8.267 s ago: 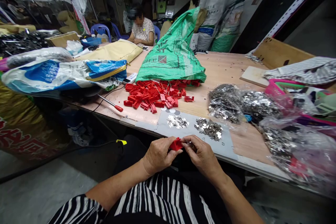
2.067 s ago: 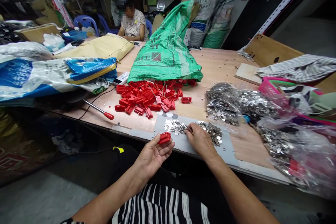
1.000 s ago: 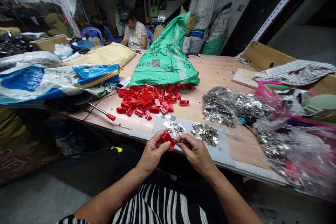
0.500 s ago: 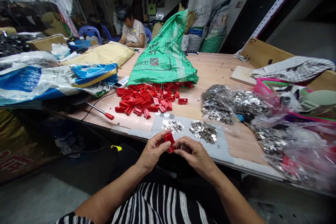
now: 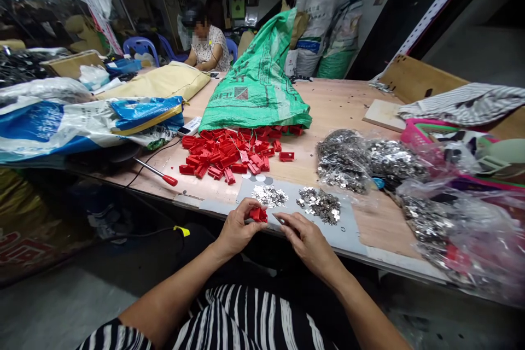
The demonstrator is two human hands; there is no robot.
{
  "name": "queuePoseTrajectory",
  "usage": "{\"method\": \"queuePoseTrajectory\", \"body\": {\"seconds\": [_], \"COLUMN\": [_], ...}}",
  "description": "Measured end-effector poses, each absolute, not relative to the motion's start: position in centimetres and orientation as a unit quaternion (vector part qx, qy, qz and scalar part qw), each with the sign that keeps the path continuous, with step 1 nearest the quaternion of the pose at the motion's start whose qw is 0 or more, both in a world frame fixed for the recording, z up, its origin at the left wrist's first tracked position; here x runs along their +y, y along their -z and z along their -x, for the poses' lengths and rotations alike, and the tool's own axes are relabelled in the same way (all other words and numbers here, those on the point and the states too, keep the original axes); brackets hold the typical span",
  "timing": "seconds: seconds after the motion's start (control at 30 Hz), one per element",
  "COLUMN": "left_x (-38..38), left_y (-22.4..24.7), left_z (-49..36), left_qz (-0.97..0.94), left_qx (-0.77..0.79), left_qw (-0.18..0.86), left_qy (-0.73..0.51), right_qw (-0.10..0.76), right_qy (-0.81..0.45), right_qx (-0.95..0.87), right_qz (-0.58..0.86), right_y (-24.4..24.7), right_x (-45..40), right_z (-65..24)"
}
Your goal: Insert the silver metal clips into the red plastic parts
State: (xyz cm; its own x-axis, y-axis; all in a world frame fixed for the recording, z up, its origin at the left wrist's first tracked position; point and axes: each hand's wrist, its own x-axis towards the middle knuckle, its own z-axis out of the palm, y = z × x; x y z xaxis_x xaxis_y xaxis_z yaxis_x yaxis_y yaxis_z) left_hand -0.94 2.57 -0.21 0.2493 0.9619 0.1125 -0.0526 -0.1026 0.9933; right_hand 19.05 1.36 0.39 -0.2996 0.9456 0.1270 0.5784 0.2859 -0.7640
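Observation:
My left hand (image 5: 240, 226) grips a red plastic housing (image 5: 258, 215) between thumb and fingers, just over the table's front edge. Its hollow side faces to the right. A short gap to the right of it, my right hand (image 5: 302, 232) has thumb and fingers drawn together in a pinch; whatever is between the fingertips is too small to make out. Beyond the hands, shiny flat metal pieces (image 5: 269, 196) lie in a small heap on a grey sheet (image 5: 348, 229). Darker metal pieces (image 5: 319, 205) form a second heap to their right. A pile of red housings (image 5: 229, 153) lies farther back.
A green woven sack (image 5: 256, 87) rests behind the red pile. To the right are clear bags of metal parts (image 5: 344, 161) and a pink basket (image 5: 414, 134). A red-tipped lever (image 5: 169, 179) juts out at left. Across the table (image 5: 340, 104) sits another person (image 5: 211, 49).
My left hand has tilted the red housing and shifted it slightly left. My right fingertips have come away from the housing, leaving a gap.

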Motion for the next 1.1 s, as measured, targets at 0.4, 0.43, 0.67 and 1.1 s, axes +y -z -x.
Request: {"method": "queuePoseTrajectory", "body": {"seconds": [0.4, 0.43, 0.67, 1.1], "left_x": [4.2, 4.3, 4.3, 4.3], "left_y": [1.9, 2.0, 2.0, 2.5], "left_z": [1.0, 1.0, 1.1, 1.0], "left_qz": [-0.737, -0.739, -0.744, -0.734], "left_qx": [0.442, 0.441, 0.436, 0.444], "left_qw": [0.357, 0.354, 0.352, 0.359], "left_qy": [-0.367, -0.367, -0.365, -0.368], "right_qw": [0.247, 0.245, 0.226, 0.123], "right_qy": [-0.267, -0.266, -0.251, -0.175], "right_qx": [-0.778, -0.78, -0.79, -0.769], "right_qz": [0.512, 0.511, 0.512, 0.603], "right_y": [-0.4, -0.4, 0.1, -1.2], "right_x": [2.1, 2.2, 2.2, 1.4], "right_z": [-18.7, -18.7, -18.7, -15.8]}}
